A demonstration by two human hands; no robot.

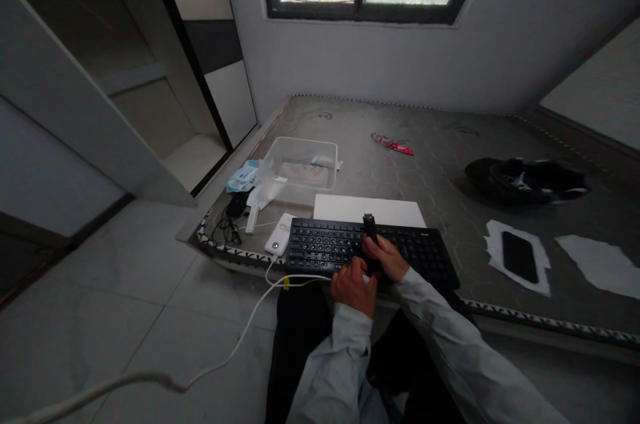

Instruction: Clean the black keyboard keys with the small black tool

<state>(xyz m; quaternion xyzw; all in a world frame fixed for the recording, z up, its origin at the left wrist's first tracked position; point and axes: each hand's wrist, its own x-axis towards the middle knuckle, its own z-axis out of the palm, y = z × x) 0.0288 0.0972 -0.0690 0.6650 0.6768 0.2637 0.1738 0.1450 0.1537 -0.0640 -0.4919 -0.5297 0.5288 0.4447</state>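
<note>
A slim black handheld device (370, 227) with a notched tip, looking like a hair trimmer, stands nearly upright over the keyboard. My right hand (387, 257) is closed around its middle. Lower down, my left hand (354, 287) has its fingers closed at the bottom end of the device; exactly what they pinch is hidden. A white cable (300, 277) with a yellow tag runs from the left up to my left hand. Beneath both hands lies the black keyboard (323, 244), near the edge of the mattress. Behind it is a white flat box (370, 209).
A white power bank (280, 234) lies left of the keyboard, beside tangled black cords (227, 227). A clear plastic bin (300, 167) stands behind. To the right are a phone (520, 256) on white paper, more paper (603, 265) and a black cap (525, 181). A red packet (395, 144) lies farther back.
</note>
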